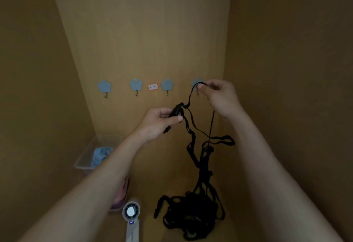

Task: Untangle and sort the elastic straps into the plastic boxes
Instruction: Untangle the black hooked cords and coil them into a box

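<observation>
Two strands are pinched: left grip (pixel 162 121) clasps a knotted bunch of black straps (pixel 193 209), right grip (pixel 219 96) nips a loop (pixel 198 83) at one o'clock. The rest heaps on the surface (pixel 168 176) at five o'clock.

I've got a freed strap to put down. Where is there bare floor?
Bare wood lies between the clear box and the hanging straps, toward the back wall. Near the front it is crowded: the fan sits beside the strap pile.
</observation>
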Demonstrator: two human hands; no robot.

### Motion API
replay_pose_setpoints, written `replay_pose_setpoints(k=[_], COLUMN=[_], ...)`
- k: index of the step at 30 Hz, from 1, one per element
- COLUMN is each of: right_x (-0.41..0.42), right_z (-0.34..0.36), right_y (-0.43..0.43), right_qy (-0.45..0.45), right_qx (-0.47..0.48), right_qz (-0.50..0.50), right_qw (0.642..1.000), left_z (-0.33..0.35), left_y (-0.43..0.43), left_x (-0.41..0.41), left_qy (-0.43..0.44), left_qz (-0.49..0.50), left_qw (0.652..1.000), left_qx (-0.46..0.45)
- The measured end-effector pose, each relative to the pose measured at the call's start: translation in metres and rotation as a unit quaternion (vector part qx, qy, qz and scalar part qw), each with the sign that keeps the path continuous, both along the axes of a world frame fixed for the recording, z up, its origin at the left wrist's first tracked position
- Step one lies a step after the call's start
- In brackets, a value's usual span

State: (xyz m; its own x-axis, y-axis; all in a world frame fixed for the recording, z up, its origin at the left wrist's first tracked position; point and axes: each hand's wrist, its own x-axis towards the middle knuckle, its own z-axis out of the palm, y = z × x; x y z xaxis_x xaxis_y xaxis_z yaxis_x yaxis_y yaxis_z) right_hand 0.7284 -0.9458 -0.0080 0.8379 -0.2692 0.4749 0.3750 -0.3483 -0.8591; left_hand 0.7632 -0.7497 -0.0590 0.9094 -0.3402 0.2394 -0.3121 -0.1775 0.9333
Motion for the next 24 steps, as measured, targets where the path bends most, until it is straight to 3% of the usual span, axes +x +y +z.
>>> replay_pose_setpoints(k=[7, 11, 15, 18, 21, 24], right_x=[0.002, 0.003, 0.004, 0.005, 0.012, 0.020], right_z=[0.046, 0.038, 0.018, 0.012, 0.011, 0.013], right_y=[-0.011, -0.016, -0.015, -0.006, 0.014, 0.026], right_qy=[-0.020, 0.022, -0.010, 0.018, 0.083, 0.077], right_qx=[0.060, 0.056, 0.113, 0.072, -0.051, 0.038], right_qz=[-0.013, -0.006, 0.042, 0.136, 0.113, 0.139], right_qw=[0.998, 0.998, 0.993, 0.988, 0.989, 0.987], left_z=[0.069, 0.111, 0.150, 0.174, 0.192, 0.196], left_y=[0.002, -0.001, -0.011, -0.020, -0.026, -0.022], left_x=[0.012, 0.011, 0.008, 0.004, 0.000, 0.002], left_qy=[-0.050, -0.084, -0.144, -0.189, -0.211, -0.191], left_qz=[-0.018, -0.034, -0.022, -0.015, -0.014, -0.002], left_qw=[0.997, 0.987, 0.972, 0.955, 0.948, 0.957], left_qx=[0.052, 0.130, 0.183, 0.226, 0.237, 0.219])
